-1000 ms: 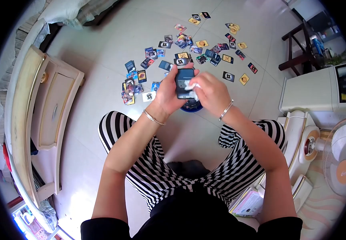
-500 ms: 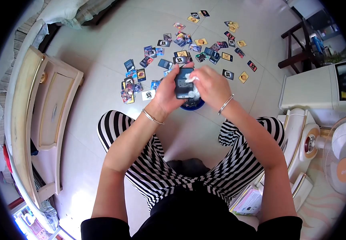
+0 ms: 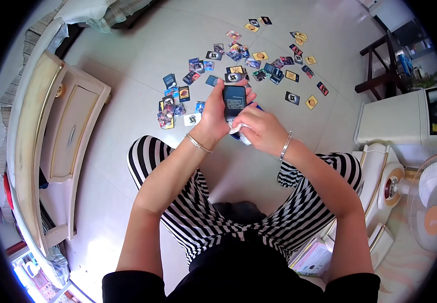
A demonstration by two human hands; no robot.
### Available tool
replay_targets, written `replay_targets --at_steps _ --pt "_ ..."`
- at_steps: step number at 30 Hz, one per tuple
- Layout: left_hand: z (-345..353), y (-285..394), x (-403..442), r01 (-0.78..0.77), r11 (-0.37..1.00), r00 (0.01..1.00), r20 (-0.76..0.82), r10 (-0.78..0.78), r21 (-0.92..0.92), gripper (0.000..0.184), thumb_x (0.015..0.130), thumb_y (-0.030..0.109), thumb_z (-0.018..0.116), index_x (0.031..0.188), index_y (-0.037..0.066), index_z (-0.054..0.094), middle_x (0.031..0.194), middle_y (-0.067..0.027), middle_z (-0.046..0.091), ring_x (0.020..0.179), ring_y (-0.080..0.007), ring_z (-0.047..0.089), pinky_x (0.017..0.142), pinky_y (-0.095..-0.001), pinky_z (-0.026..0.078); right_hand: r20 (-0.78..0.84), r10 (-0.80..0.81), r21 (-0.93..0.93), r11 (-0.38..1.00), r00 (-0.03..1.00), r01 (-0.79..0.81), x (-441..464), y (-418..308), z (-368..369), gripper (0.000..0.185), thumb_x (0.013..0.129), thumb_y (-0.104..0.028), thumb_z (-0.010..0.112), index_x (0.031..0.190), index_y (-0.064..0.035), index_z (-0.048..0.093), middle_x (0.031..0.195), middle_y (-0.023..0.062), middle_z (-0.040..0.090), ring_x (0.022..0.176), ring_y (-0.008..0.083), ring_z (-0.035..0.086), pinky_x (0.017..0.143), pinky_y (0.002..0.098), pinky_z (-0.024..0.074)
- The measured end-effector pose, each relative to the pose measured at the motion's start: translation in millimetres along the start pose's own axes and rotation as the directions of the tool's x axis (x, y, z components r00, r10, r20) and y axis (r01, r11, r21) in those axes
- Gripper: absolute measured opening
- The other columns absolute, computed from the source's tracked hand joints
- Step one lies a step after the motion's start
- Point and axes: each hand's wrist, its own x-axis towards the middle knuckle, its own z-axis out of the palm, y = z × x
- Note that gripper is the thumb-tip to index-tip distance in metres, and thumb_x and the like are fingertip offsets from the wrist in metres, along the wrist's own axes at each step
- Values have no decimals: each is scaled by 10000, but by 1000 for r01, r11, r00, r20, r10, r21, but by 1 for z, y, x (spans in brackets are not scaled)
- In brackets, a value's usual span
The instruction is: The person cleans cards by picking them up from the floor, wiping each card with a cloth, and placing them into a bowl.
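My left hand [image 3: 213, 112] is closed around the edges of a dark card [image 3: 234, 101] with small white print, held upright in front of me. A crumpled white tissue [image 3: 239, 129] is pinched in my right hand [image 3: 263, 130], at the card's lower end. Behind my hands a blue container [image 3: 259, 107] is mostly hidden. Just beyond the held card, a black card with a white emblem [image 3: 233, 78] lies on the floor.
Several scattered cards [image 3: 292, 76] cover the tiled floor ahead. A curved cream cabinet [image 3: 72, 131] stands at left. On the right are a white box-like appliance [image 3: 390, 118], a dark wooden stool [image 3: 372, 65] and a fan [image 3: 433, 202]. My striped legs are bent on both sides.
My right hand has moved down with the tissue, from the card's upper right side to its lower end. The left hand still holds the card.
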Motion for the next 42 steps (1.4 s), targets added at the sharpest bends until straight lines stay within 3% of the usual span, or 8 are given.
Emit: replay_targets --at_steps 7,11,15,18,22,32,36,42 --pt "-6 -7 0 71 982 997 16 -75 173 545 963 453 257 1226 22 460 1010 -95 611 971 -221 583 894 -357 447 -227 139 -78 984 964 -160 18 13 -21 114 779 -38 558 867 -109 573 868 62 572 751 266 590 663 364 475" --pt "3 -7 -3 41 996 999 -33 -39 82 514 952 468 317 1179 52 515 967 -82 606 926 -221 590 839 -347 467 -182 59 -96 992 981 -78 15 9 -4 119 778 -37 560 877 -100 578 865 77 575 763 278 585 669 366 471" --pt "-4 9 0 -59 998 998 -28 59 -6 563 950 488 277 1189 21 481 992 -103 585 939 -246 584 851 -380 484 147 129 154 976 981 -151 4 2 -1 97 788 -36 547 868 -68 591 875 61 595 803 217 592 703 309 465" --pt "-2 12 0 -80 996 996 -36 78 -50 554 949 487 283 1187 23 468 997 -107 578 932 -256 586 845 -386 492 349 315 559 686 883 -465 3 14 -9 114 798 -90 519 744 -15 586 741 21 573 672 111 523 604 261 417" --pt "1 11 -2 -72 996 997 -29 71 -61 483 963 422 303 1185 25 468 1010 -113 575 940 -256 583 854 -384 491 377 448 715 415 811 -562 3 26 -23 219 782 -198 559 657 -18 562 651 19 537 608 97 500 546 235 383" --pt "5 9 -5 -8 986 984 176 -21 164 350 963 223 347 1228 6 421 1156 -112 573 1057 -228 554 927 -368 440 240 566 736 423 788 -529 9 25 -8 140 857 -173 611 824 -38 616 740 -34 573 668 26 520 600 197 412" --pt "11 14 -13 -85 890 996 9 90 448 174 895 147 536 1008 21 577 906 -49 618 792 -128 620 664 -279 538 162 610 772 412 776 -485 13 35 -13 144 838 -161 626 778 -31 618 686 -34 551 616 36 497 541 200 406" --pt "-11 9 0 -62 743 978 -108 178 666 128 874 98 566 992 52 583 879 -26 615 806 -106 605 709 -276 543 163 657 740 411 736 -532 7 40 -14 139 843 -152 621 751 -47 613 679 -45 557 597 31 508 530 201 406"
